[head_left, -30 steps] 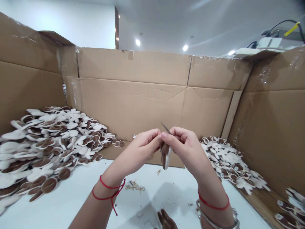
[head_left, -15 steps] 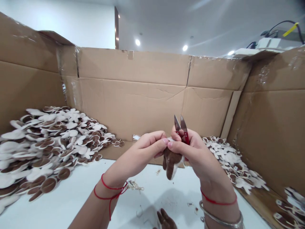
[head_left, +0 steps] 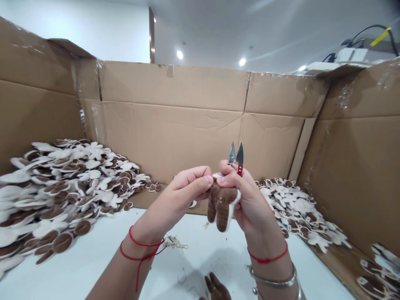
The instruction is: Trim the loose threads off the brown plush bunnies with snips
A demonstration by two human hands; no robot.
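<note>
Carefully, a person works at a white worktop with both bare hands raised to a small brown-and-white plush piece, held above the surface and between the two wrists. The left hand has thumb and fingers pinched together at the upper edge of the piece; exactly what lies between the fingertips is too small to tell. The right hand is clamped on the top and side of the same piece, its thumb across the brown face, while also holding a pair of red-handled snips. The blades point upward above the knuckles, tips spread apart and clear of the plush. Two rounded brown lobes hang downward, with white fabric showing along the right edge.

A red cord bracelet circles the left wrist; another red cord and a silver bangle are on the right. Below the hands, a second plush piece rests at the near edge of view, partly cut off, and a small tangle of thread scraps lies just beside the left forearm. To the left, a large heap of white and brown pieces leans against the cardboard wall; to the right, a smaller heap of similar pieces shows pale cords among them. More pieces lie at the lower right.
</note>
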